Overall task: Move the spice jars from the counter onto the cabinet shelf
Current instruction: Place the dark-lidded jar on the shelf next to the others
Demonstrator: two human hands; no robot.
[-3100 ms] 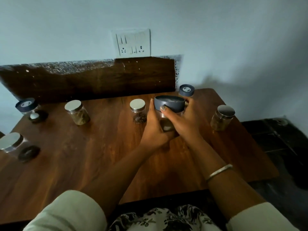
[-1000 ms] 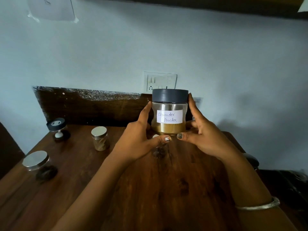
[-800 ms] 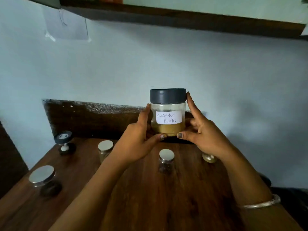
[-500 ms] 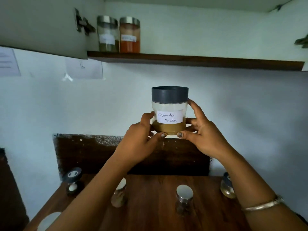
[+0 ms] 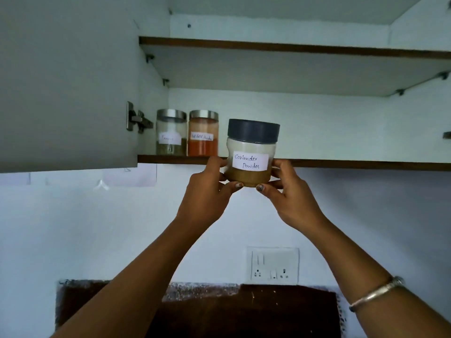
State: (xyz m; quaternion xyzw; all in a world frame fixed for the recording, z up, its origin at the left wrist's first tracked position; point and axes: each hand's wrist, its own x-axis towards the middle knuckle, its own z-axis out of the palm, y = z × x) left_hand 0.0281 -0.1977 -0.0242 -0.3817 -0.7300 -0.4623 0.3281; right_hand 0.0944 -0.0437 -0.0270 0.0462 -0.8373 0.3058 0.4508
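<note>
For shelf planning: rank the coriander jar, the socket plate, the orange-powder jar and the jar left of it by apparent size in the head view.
1. coriander jar, though held nearer the camera.
2. socket plate.
3. orange-powder jar and the jar left of it: alike, no ranking.

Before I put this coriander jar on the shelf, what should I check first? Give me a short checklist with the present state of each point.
1. Grip: left hand and right hand both hold the coriander jar: ok.
2. Dark lid sits on the jar: ok.
3. Jar base above the shelf edge: not ok, it appears lower.
4. Free shelf space right of the orange jar: ok.
5. Cabinet door open, out of the way: ok.
</note>
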